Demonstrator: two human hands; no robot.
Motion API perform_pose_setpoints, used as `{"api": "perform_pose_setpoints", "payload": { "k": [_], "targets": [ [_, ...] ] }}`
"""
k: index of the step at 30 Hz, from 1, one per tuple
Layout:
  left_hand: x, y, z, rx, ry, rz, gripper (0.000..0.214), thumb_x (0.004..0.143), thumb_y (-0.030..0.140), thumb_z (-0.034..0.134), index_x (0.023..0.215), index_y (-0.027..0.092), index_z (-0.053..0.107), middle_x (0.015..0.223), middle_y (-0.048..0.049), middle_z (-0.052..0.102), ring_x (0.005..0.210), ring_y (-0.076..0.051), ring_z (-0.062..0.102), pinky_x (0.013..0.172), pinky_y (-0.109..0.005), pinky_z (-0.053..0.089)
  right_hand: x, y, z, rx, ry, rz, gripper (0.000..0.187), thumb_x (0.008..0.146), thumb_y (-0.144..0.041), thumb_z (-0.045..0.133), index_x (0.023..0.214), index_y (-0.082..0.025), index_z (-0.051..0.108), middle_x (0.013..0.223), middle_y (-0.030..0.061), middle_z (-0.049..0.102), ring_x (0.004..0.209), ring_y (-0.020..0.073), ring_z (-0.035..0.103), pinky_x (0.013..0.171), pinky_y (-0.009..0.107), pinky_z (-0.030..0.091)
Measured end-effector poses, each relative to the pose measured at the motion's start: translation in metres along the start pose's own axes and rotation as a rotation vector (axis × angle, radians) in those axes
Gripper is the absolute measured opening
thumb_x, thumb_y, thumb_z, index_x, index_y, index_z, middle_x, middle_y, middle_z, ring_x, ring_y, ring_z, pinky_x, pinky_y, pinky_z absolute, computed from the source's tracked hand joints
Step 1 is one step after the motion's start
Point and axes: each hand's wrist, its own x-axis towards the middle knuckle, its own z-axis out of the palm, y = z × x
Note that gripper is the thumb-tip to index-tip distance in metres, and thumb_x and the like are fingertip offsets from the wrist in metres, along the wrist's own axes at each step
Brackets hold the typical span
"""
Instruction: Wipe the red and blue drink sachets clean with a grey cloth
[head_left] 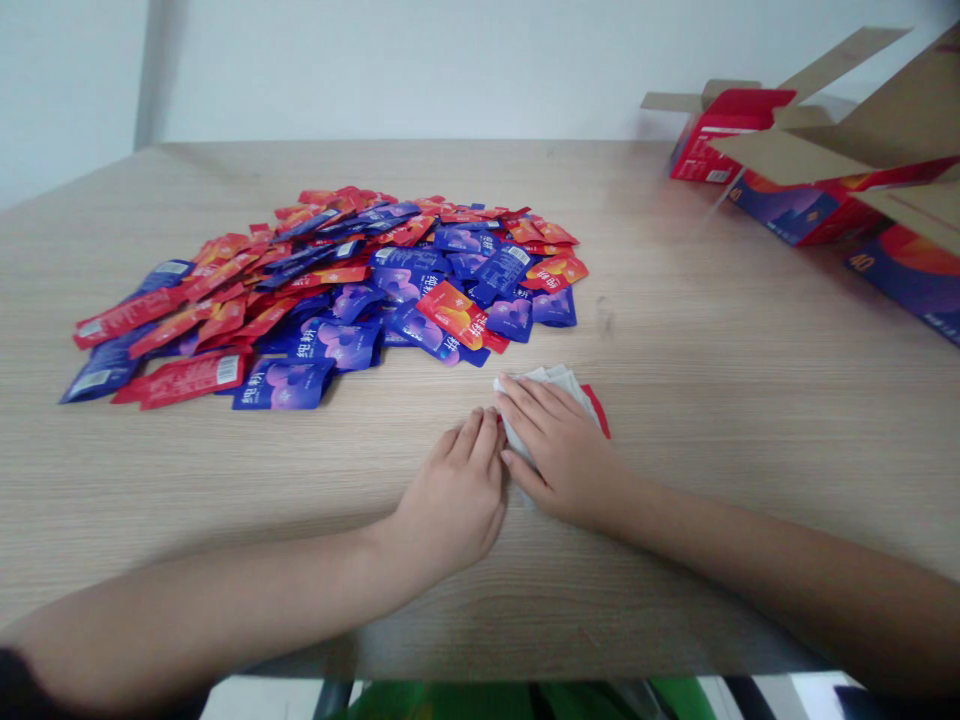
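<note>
My right hand (559, 445) lies flat, fingers stretched, on a small stack of sachets (559, 382) whose pale backs and one red edge show past the fingers. My left hand (457, 490) rests beside it on the wooden table (750, 380), fingers together and pointing forward, its fingertips touching the stack's left side; I see nothing in it. A wide heap of red and blue sachets (337, 290) lies just beyond both hands, left of centre.
Opened cardboard boxes (825, 170), printed red and blue with flaps raised, stand at the far right of the table. A pale wall runs behind. The table's near edge is just under my forearms.
</note>
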Motion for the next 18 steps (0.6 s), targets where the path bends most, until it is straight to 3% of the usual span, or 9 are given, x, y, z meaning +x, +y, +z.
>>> {"api": "perform_pose_setpoints", "payload": {
  "k": [18],
  "targets": [
    [-0.0002, 0.0006, 0.0029, 0.049, 0.034, 0.018, 0.046, 0.087, 0.017, 0.043, 0.121, -0.007, 0.061, 0.136, -0.0322, 0.051, 0.127, -0.043, 0.05, 0.1, -0.049, 0.046, -0.0003, 0.0003, -0.0001, -0.022, -0.01, -0.007, 0.055, 0.096, -0.035, 0.04, 0.138, -0.002, 0.05, 0.15, 0.0199, 0.04, 0.139, 0.0312, 0.035, 0.116, 0.049, 0.027]
  ]
}}
